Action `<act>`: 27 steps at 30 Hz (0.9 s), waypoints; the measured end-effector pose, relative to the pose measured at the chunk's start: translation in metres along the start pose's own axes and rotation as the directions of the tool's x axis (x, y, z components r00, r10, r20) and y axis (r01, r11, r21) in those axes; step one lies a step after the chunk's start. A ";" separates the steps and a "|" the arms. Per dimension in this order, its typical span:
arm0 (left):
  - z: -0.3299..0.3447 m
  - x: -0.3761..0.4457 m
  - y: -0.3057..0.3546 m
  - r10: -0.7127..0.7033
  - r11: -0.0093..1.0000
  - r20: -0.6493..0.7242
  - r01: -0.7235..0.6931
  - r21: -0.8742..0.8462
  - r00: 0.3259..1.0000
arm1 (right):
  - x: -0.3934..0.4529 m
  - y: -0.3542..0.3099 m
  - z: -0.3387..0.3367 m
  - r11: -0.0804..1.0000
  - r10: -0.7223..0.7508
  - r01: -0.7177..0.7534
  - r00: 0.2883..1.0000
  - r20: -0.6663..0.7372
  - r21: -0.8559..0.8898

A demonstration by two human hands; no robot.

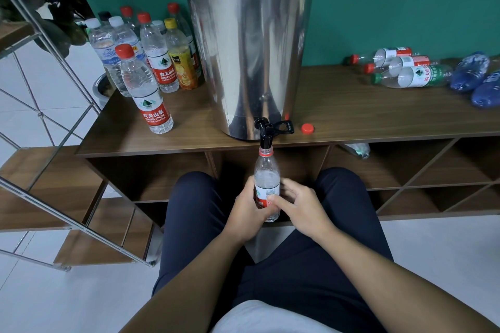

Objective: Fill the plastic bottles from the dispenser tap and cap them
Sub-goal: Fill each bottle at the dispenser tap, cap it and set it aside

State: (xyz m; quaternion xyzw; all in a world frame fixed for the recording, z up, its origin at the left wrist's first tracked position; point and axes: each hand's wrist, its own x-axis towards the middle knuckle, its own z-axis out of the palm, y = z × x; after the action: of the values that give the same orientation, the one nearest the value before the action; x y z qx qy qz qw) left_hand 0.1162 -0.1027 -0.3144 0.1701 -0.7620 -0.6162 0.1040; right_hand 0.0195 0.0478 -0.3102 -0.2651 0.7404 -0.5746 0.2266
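Bottle (266,178), clear plastic, red-labelled, uncapped: stood upright with its mouth directly under the black tap (266,131) of the dispenser (250,48), below the front edge of the wooden shelf unit (378,113). Whether water was running could not be told.

Left hand (247,211): fingers wrapped round the lower body of the bottle, over the label, gripping it.

Right hand (300,204): beside the bottle on its right, thumb lying against the label, remaining fingers loosely spread and curved behind the bottle. The two hands met close together at the bottle.

Dispenser: tall steel drum with a dark upper band, standing on the shelf unit top, tap projecting past the front edge, its lever turned to the right.

Red cap (308,128): loose on the shelf top, just right of the tap.

Upright bottles (151,57): a cluster at the left end of the top, capped in red, white and yellow; one red-capped bottle (147,89) stood forward of the rest.

Lying bottles (400,67): several on their sides at the right end, red and green caps, with blue bottles (472,73) beyond them.

Person: seated, knees in dark trousers (194,211) either side of the bottle.

Green wall (392,3) behind; metal-framed stair (54,143) at left.
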 end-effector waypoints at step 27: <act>-0.001 -0.001 0.002 0.015 1.000 -0.005 -0.015 -0.022 1.000 | 0.000 -0.002 0.000 1.000 -0.003 0.004 1.000 -0.005 0.023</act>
State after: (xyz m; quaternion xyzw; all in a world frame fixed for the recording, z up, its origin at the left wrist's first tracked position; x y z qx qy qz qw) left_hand 0.1176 -0.1027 -0.3122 0.1646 -0.7561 -0.6234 0.1123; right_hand 0.0201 0.0475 -0.3087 -0.2623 0.7339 -0.5842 0.2267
